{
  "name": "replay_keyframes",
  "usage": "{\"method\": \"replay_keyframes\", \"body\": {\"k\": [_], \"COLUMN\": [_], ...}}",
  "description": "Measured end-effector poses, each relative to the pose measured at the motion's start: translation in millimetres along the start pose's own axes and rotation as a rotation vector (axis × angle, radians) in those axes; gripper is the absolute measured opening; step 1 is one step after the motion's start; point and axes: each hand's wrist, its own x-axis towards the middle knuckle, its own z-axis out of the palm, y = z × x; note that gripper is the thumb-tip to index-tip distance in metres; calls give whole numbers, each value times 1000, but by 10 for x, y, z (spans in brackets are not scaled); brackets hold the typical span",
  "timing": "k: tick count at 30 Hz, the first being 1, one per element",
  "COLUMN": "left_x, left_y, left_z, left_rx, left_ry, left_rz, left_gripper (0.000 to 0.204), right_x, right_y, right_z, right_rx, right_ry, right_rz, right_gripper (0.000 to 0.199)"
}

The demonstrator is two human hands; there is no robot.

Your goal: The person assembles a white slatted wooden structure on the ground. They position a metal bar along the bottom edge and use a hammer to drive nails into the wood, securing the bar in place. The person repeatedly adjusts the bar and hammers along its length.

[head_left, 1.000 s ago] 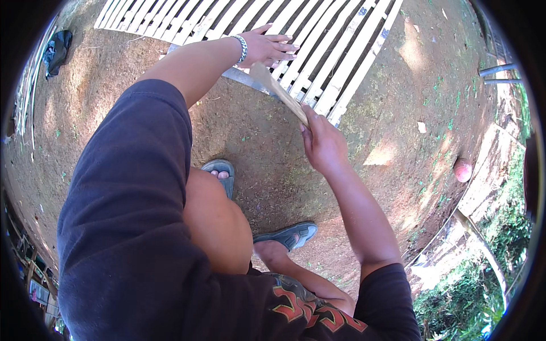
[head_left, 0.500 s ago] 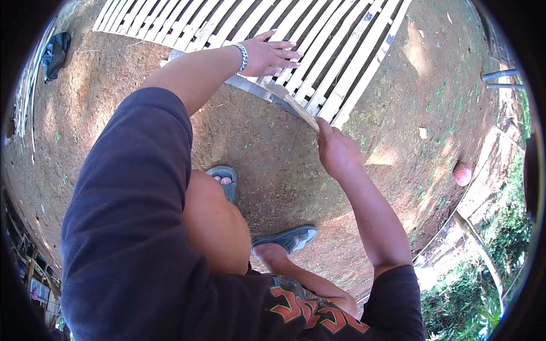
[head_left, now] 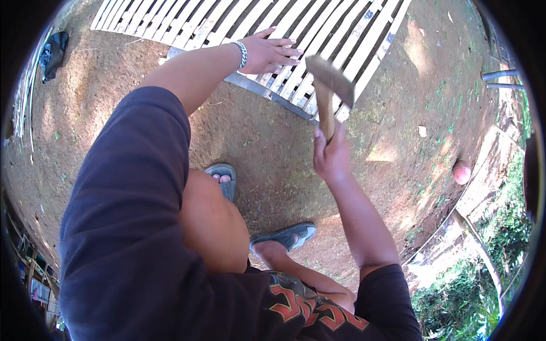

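Left hand: the left hand (head_left: 267, 52) is lying flat, fingers spread, pressing on the white slat panel (head_left: 239, 20) near its lower edge.
Right hand: the right hand (head_left: 331, 154) is wrapping tight around the low end of the hammer (head_left: 329, 91) handle.
Hammer: it is standing raised above the panel's lower right corner; probably head-heavy and stiff, best gripped low on the wooden handle.
Panel: the slats are looking stiff and light.
Ground: bare reddish dirt is carrying the panel, with sandals (head_left: 284, 236) underfoot and greenery growing at the right.
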Motion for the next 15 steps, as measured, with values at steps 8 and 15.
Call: {"method": "replay_keyframes", "body": {"k": [8,15], "left_x": [14,30], "left_y": [2,30], "left_z": [-20,21], "left_rx": [136,77], "left_ry": [-32,-27], "left_rz": [-14,-48], "left_gripper": [54,55], "right_x": [-99,-231], "right_y": [95,343], "right_z": [246,338], "right_rx": [77,-178], "right_ry": [98,-151], "right_rz": [34,138], "right_gripper": [35,37]}}
